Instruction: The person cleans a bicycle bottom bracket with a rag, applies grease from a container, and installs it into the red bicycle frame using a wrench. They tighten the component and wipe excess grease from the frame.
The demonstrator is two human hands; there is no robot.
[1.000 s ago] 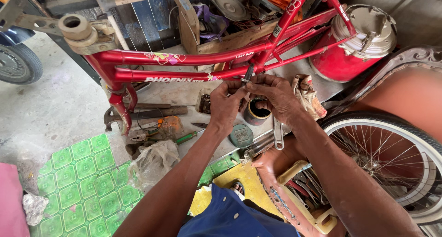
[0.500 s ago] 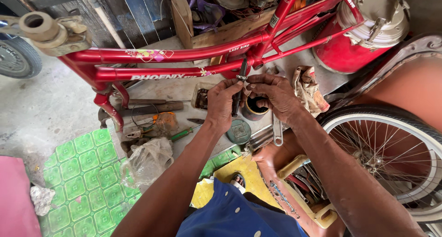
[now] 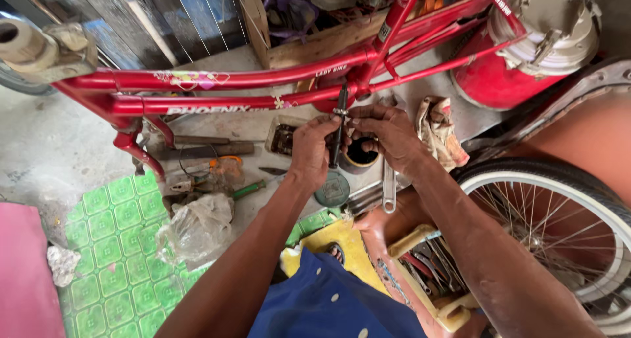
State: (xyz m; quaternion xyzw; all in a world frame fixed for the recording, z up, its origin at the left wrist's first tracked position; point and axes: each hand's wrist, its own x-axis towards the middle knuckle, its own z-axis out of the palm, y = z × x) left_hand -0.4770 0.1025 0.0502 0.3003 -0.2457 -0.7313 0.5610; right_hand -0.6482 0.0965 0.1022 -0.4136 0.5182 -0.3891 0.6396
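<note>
We see a dark, slender rod-like bicycle part point(image 3: 339, 131) held upright just below the red bicycle frame point(image 3: 263, 80), its top end close to where the frame tubes meet. Our left hand point(image 3: 312, 151) curls around its lower half with fingers closed on it, and our right hand point(image 3: 388, 133) pinches its upper part between fingertips. Directly beneath the hands a small round tin point(image 3: 360, 155) sits on the concrete floor point(image 3: 39, 154), with a flat wrench point(image 3: 389, 188) just beside it. A crumpled rag point(image 3: 440, 131) lies to the right, near a spoked bicycle wheel point(image 3: 559, 233). A green patterned mat point(image 3: 112, 246) lies to the left.
</note>
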